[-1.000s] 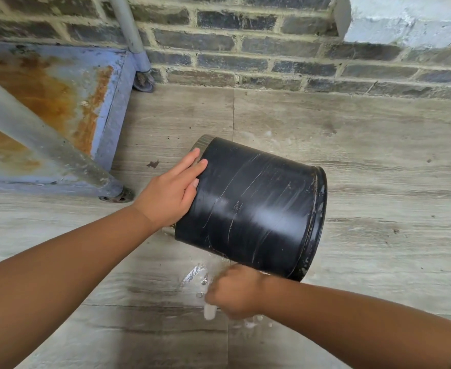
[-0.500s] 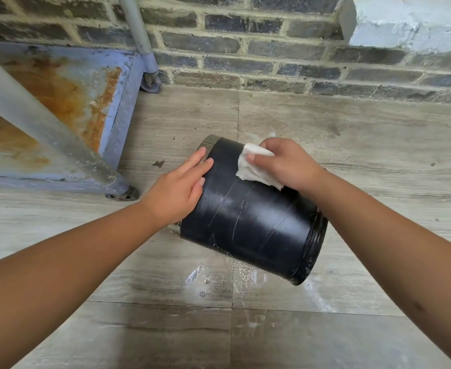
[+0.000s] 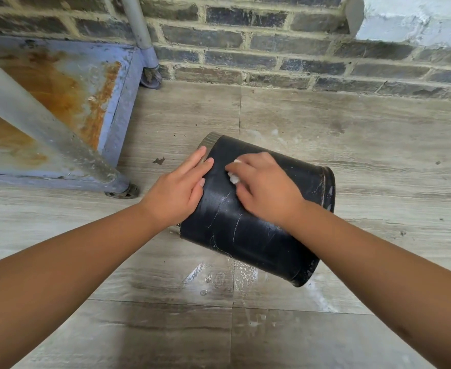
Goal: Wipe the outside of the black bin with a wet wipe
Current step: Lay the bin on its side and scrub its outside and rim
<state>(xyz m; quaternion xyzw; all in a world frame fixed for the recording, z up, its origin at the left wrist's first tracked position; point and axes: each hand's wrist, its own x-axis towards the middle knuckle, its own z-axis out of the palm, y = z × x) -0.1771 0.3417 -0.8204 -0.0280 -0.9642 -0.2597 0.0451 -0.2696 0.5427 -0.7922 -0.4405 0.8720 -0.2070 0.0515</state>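
The black bin [image 3: 253, 235] lies on its side on the grey tiled floor, its base toward the upper left and its rim toward the lower right. Scratches and wet streaks mark its wall. My left hand [image 3: 177, 189] rests flat on the bin's left end, fingers together, steadying it. My right hand [image 3: 263, 189] presses on top of the bin beside the left hand, closed over a crumpled white wet wipe [image 3: 233, 177]. Only a small bit of the wipe shows under the fingers.
A rusty blue metal frame [image 3: 112, 102] with grey pipe legs stands at the left, close to the bin's base. A brick wall [image 3: 272, 49] runs along the back. A wet patch [image 3: 219, 278] glistens on the floor just below the bin.
My right hand with the wipe came up from the floor below the bin to its top, then slid left and down along the wall toward my left hand. The left hand stayed put.
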